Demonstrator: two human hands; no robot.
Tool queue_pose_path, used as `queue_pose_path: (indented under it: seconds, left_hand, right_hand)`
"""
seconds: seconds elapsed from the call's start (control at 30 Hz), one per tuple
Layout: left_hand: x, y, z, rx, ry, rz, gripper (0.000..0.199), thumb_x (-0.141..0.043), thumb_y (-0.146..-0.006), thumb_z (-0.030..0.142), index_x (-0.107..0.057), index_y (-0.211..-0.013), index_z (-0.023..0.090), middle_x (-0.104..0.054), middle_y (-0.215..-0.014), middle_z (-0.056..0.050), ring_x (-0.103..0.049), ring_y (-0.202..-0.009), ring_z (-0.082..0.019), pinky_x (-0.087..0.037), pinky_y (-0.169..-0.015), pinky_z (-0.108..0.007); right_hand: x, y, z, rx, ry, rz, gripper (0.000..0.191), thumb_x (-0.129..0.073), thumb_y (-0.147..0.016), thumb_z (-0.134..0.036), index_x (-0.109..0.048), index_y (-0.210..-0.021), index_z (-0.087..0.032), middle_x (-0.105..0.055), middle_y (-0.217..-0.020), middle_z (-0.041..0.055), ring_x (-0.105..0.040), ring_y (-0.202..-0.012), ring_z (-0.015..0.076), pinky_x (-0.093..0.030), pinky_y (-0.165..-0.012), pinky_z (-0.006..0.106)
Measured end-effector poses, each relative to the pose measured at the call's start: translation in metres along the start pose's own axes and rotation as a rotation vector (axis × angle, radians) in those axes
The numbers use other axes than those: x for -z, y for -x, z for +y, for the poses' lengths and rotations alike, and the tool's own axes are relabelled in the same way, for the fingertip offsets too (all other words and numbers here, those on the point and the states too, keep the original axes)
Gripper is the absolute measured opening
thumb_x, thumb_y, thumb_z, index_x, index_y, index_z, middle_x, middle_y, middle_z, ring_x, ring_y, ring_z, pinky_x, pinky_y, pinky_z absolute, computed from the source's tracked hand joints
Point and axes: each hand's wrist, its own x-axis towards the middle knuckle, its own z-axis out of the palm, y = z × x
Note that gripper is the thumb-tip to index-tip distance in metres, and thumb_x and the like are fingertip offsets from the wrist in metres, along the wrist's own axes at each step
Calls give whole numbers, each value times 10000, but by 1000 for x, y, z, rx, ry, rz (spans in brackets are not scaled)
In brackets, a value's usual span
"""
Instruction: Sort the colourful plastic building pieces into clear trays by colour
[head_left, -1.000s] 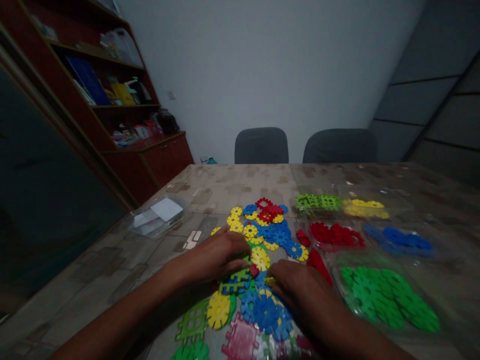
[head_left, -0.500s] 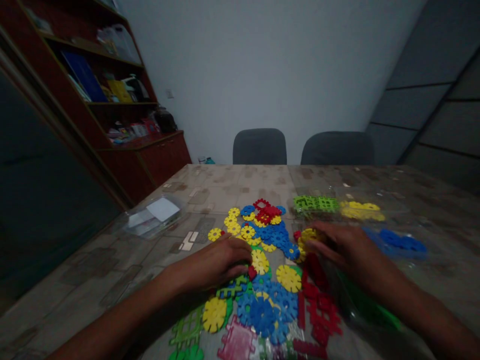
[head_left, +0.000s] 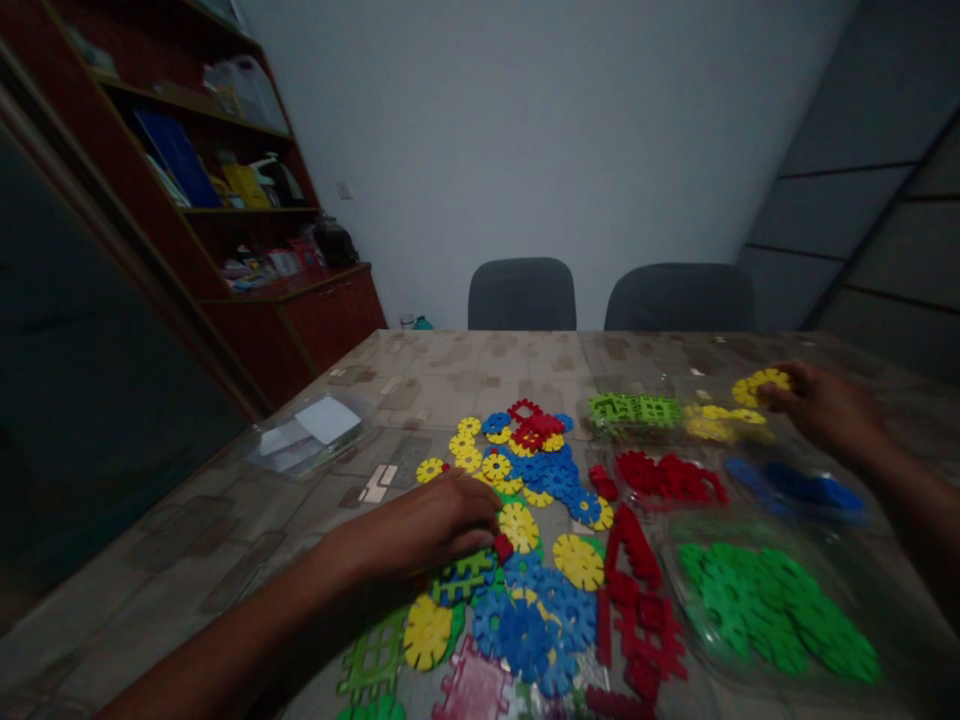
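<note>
My left hand [head_left: 450, 515] rests over the pile of plastic building pieces, fingers curled. A small red block [head_left: 502, 547] shows at its fingertips and thumb. Near those fingers lie a yellow notched disc [head_left: 518, 527] and blue notched discs [head_left: 525, 630]. At the right, my right hand [head_left: 832, 405] pinches a few yellow notched discs [head_left: 759, 386], stacked or overlapping. They hang just above a clear tray with more yellow discs [head_left: 720, 423] in it. Part of my right hand's fingers is hidden behind the discs and the back of the hand.
Clear trays hold light green lattice pieces [head_left: 634, 410], red pieces [head_left: 671, 478], blue pieces [head_left: 810, 488] and green discs [head_left: 772, 610]. Loose red pieces [head_left: 645, 620] lie beside the pile. A clear tray with white cards [head_left: 322, 425] sits at the left. Two chairs [head_left: 521, 295] stand behind the table.
My right hand has moved right and away from me, carrying the yellow discs from beside the pile to above the yellow tray. My left hand has barely moved.
</note>
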Motion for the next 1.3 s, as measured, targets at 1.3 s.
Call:
queue_pose_path:
  seconds: [1.3]
  left_hand:
    - [10, 17, 3, 247, 0, -68, 728, -837, -859, 293, -465, -1478, 197, -531, -1478, -191, -514, -1354, -367, -427, -1131, -484]
  right_hand:
    - [-79, 231, -122, 976, -41, -500, 152, -632, -900, -150, -687, -1018, -228, -735, -924, 41, -702, -803, 231, -524, -663, 313]
